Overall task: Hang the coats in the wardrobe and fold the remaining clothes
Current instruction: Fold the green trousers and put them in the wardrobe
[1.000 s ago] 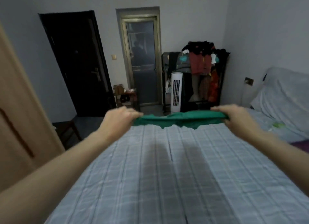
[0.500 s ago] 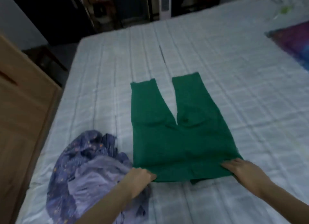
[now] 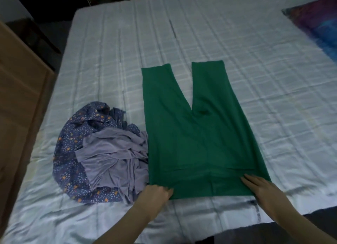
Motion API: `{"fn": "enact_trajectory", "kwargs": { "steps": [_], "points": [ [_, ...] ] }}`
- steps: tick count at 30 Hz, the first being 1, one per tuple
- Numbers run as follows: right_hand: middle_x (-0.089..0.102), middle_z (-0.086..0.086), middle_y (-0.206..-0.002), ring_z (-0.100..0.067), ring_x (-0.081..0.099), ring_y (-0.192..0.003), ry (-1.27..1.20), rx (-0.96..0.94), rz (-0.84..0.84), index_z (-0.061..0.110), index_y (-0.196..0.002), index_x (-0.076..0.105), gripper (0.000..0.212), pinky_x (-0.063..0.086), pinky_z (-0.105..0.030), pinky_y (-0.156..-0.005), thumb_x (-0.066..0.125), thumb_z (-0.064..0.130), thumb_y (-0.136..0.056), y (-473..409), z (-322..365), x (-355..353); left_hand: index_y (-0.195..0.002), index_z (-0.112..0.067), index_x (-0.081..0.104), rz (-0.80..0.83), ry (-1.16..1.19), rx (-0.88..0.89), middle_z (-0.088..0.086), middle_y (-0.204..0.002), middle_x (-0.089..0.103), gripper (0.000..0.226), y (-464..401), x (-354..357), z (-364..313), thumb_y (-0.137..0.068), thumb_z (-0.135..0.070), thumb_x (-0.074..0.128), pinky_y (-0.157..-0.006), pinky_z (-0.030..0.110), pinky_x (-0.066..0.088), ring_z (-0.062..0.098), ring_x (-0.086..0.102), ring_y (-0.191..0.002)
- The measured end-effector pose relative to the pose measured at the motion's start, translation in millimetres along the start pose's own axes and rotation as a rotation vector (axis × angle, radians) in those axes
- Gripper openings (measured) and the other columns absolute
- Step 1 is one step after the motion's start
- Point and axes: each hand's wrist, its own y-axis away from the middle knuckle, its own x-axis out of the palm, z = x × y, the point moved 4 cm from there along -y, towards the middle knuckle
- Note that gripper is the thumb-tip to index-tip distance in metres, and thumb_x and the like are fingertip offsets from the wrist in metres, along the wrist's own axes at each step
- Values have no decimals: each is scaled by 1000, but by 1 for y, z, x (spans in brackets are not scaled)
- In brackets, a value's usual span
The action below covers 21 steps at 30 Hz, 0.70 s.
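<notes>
The green trousers [image 3: 197,139] look light and limp. The near waistband is pinched by the left hand [image 3: 155,193] and pressed flat-fingered by the right hand [image 3: 262,189]; a leg hem is best gripped next.

- Bed [image 3: 200,34]: pale checked cover, filled most of the view.
- Wooden furniture panel [image 3: 20,90]: stood at the left.
- Dark floor [image 3: 51,30]: beyond the bed.
- Lighting: dim.

1 pr green trousers [image 3: 197,134], 2 crumpled garments: patterned [image 3: 73,152] & lilac [image 3: 113,156]; 2 hands.
</notes>
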Motion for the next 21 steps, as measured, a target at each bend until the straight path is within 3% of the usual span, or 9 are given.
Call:
{"fn": "enact_trajectory", "kwargs": {
  "steps": [2,3,5,7,11,14,17,19,21],
  "points": [
    [53,-5,-140,-20,60,-117,97,13,7,19,-141,43,102,54,-32,-89,91,39,-54,13,15,-13,-137,-15,46,-53,43,0,12,-115,63,60,3,2,8,-82,10,44,-76,39,48,33,63,-100],
    [30,-4,-156,-20,40,-137,103,26,-33,20,-151,21,92,39,-37,-107,75,32,-78,14,22,-14,-130,-17,51,-105,70,5,9,-110,65,59,4,2,13,-77,9,49,-75,36,48,31,64,-98],
    [-3,-5,-162,-25,5,-148,88,112,46,18,-154,-5,83,10,-47,-118,50,30,-92,15,45,-18,-109,-22,56,-247,110,-11,1,-92,67,55,4,5,23,-62,6,61,-64,28,47,24,66,-82],
    [-2,-10,-161,-30,1,-148,14,117,14,15,-154,0,84,5,-49,-118,50,37,-90,7,78,-28,-95,-24,52,-312,254,-78,-2,-85,62,54,4,11,32,-54,8,64,-58,27,47,21,63,-74],
    [30,-1,-149,-21,32,-133,-396,-178,-224,19,-151,20,80,33,-34,-109,55,47,-85,-2,170,-62,-84,-22,69,-585,520,-237,-2,-94,55,29,9,3,37,-72,4,67,-68,31,47,19,50,-84],
    [48,5,-129,-17,48,-118,-651,-182,-172,27,-139,35,70,46,-35,-94,58,54,-78,-15,215,-67,-82,-30,62,-714,530,-150,-5,-95,49,22,12,-27,13,-77,-10,55,-68,25,37,13,39,-85],
    [62,4,-100,-21,62,-90,-771,-101,-171,29,-108,48,39,52,-38,-73,57,49,-75,-27,219,-71,-96,-28,57,-748,653,-154,-6,-111,40,34,0,-43,8,-77,0,66,-79,23,42,13,42,-99],
    [64,3,-84,-20,62,-74,-884,-65,-181,27,-97,52,32,53,-37,-64,55,46,-72,-28,202,-76,-111,-26,47,-768,892,-312,-6,-116,34,51,-15,-42,20,-75,-10,80,-90,20,42,6,43,-105],
    [64,3,-74,-11,59,-62,-1033,-39,-217,24,-92,58,21,52,-30,-60,58,31,-72,-27,176,-79,-118,-27,38,-692,1202,-491,-3,-121,35,62,-36,-41,23,-75,-23,83,-95,25,44,5,45,-109]
  ]
}}
